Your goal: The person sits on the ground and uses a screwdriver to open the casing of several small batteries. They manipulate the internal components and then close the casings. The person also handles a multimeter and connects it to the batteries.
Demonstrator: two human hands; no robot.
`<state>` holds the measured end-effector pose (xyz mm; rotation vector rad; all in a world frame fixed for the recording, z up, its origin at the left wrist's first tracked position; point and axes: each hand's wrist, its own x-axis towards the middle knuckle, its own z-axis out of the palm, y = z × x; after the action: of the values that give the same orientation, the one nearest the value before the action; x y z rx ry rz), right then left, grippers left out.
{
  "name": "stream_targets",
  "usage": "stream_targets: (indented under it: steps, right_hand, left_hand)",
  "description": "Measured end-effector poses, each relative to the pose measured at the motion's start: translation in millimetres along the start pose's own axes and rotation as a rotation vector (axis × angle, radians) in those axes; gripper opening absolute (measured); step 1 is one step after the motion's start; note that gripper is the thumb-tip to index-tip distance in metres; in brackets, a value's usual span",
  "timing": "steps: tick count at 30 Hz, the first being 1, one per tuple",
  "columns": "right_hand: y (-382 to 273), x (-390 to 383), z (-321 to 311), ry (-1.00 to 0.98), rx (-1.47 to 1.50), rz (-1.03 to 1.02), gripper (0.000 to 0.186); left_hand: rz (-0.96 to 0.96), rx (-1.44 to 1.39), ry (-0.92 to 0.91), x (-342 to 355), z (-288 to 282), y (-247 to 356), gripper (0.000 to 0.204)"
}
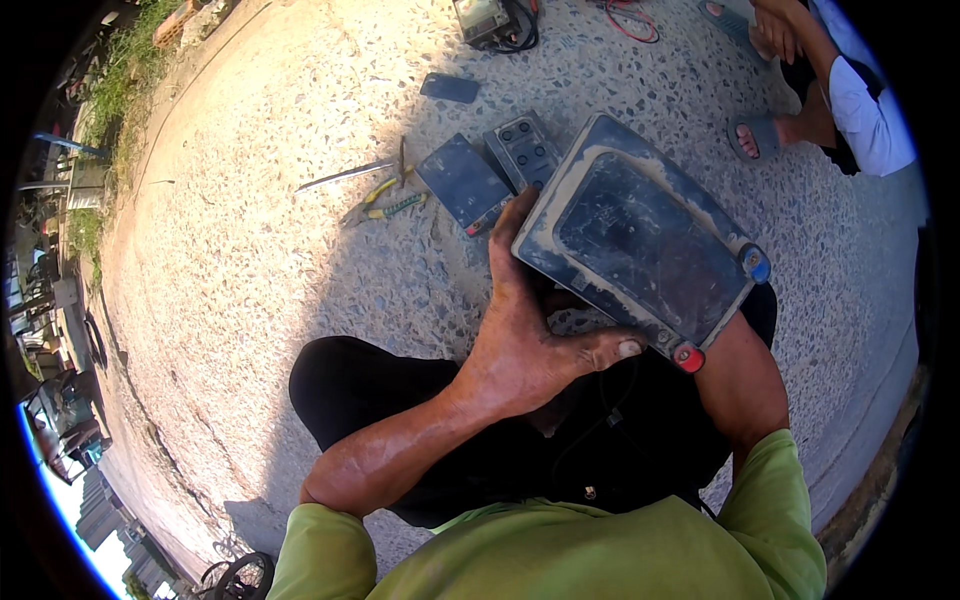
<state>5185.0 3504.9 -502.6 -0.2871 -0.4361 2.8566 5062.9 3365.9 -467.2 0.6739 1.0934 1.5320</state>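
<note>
A large dark car battery (pixel 640 235) with dusty edges is held tilted above my lap. It has a red terminal (pixel 688 358) at its near corner and a blue terminal (pixel 754 264) at its right corner. My left hand (pixel 525 345) grips the battery's left edge, fingers on the far side and thumb along the near edge. My right forearm (pixel 742 385) runs up beneath the battery, which hides the right hand. Beyond my left fingers, a smaller dark battery (pixel 462 178) lies on the ground, touching or close to a casing with round cell holes (pixel 523 150).
Pliers with yellow-green handles (pixel 398 207) and a long thin blade-like tool (pixel 345 175) lie left of the small battery. Farther off are a black phone (pixel 450 88), a boxy device with black cables (pixel 483 20) and a red cable (pixel 637 22). Another person's sandalled foot (pixel 757 138) is at right.
</note>
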Motion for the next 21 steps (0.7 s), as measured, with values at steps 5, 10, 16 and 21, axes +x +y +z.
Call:
stream_targets:
  steps: [5,10,16,21]
  right_hand:
    - [0.5,2.7,1.7,0.016,0.012,0.004,0.051]
    - [0.2,4.7,-2.5,-0.088,0.077,0.000,0.051]
    - [2.8,5.4,-1.3,-0.044,0.076,-0.005,0.050]
    - [1.8,1.1,-2.5,0.009,0.081,-0.016,0.053]
  left_hand:
    - [0.012,0.029,0.005,-1.6,-2.0,-1.0,0.120]
    - [0.016,0.025,0.001,-2.2,-1.4,-1.0,0.120]
    - [0.063,0.060,0.001,-2.4,-3.5,-2.7,0.119]
    - [0.027,0.013,0.005,-3.5,-1.9,-1.0,0.119]
